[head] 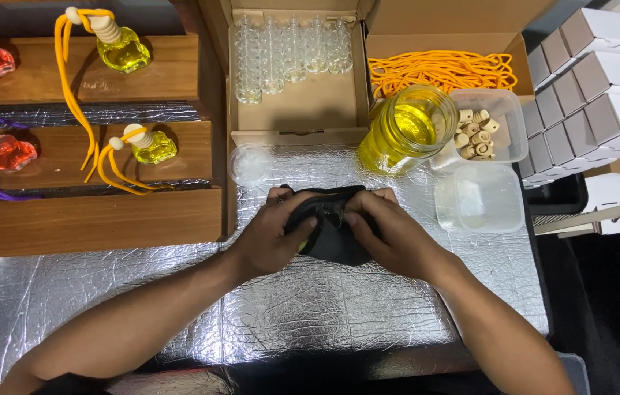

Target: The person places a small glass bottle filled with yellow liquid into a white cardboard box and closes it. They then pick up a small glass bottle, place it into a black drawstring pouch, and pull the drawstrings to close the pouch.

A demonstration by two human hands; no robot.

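Fingers of both hands pinch a black cloth (335,238), which lies sideways between them on the shiny foil mat (310,307). Left hand (273,234) and right hand (390,234) are equally near. Past the fingertips stand a jar of yellow liquid (409,124) and a box of small glass bottles (292,47). Nothing blocks them.

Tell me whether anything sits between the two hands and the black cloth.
Nothing visible does: the left hand and right hand both already grip the black cloth directly, over the foil-covered table.
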